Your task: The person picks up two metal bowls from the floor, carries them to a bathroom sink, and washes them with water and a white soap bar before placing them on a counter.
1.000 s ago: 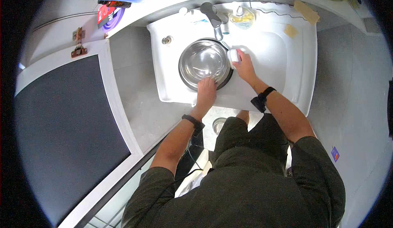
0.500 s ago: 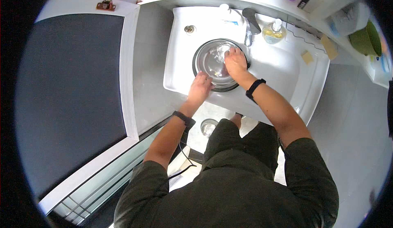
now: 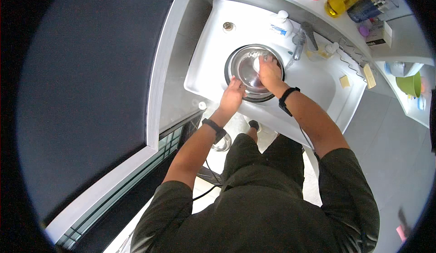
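A shiny round metal bowl (image 3: 245,67) with a dark band around its outer edge stands on the left part of the white sink (image 3: 203,64). Its near left rim is gripped by my left hand (image 3: 233,95), fingers over the edge. Inside the bowl, my right hand (image 3: 271,75) is closed on a small white piece (image 3: 256,65), pressed to the inner wall; whether it is a sponge or a cloth I cannot tell. Just beyond my right hand is the faucet (image 3: 298,46), with its dark grey handle. My right fingertips are partly blurred.
Behind the bowl stands a white bottle (image 3: 282,24); a clear soap pump bottle (image 3: 324,52) is right of the faucet. A yellow sponge (image 3: 345,81) lies on the sink's right edge. Bottles, including a yellow one (image 3: 338,5), line the back shelf. A metal bowl (image 3: 222,143) sits on the floor.
The view has turned, shifting the sink and shelf. My right hand stays inside the bowl, and the white piece now shows beside its fingers. My left hand keeps to the near left rim.
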`<action>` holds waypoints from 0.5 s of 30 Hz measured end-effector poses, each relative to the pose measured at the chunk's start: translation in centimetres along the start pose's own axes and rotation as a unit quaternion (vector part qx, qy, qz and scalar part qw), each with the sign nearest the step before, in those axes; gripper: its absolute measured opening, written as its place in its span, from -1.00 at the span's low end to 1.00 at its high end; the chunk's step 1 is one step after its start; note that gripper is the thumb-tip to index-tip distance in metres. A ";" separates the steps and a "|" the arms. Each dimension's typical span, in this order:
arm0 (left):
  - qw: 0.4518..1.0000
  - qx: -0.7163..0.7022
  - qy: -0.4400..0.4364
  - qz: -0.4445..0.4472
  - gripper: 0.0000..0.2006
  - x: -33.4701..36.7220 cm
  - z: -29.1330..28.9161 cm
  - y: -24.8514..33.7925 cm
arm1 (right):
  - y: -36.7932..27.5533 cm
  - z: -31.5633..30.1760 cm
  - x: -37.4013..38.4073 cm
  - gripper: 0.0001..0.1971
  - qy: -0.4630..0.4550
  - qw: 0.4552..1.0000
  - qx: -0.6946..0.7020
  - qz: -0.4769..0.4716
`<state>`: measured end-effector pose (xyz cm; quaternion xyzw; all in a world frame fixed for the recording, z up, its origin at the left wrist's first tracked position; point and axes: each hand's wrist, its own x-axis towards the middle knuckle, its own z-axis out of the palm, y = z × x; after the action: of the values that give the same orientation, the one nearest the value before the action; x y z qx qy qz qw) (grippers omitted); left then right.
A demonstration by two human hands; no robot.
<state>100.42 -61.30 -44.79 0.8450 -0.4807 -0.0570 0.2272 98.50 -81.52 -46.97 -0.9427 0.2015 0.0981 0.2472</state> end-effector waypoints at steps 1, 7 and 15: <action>1.000 -0.001 0.004 -0.001 -0.80 0.1 0.1 0.1 | -0.2 0.0 0.9 -0.44 0.028 0.999 0.019 0.034; 0.999 -0.018 -0.040 0.030 -0.81 -0.3 -0.4 -0.3 | -3.6 2.0 3.3 -0.45 0.016 0.982 0.140 0.124; 0.999 0.030 -0.009 -0.021 -0.65 -1.4 -0.8 0.6 | 1.0 1.2 -2.6 -0.50 -0.106 0.932 0.262 -0.226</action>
<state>99.45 -60.11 -44.04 0.8607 -0.4665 -0.0546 0.1964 95.65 -80.83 -47.68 -0.8494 -0.0258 0.0831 0.5205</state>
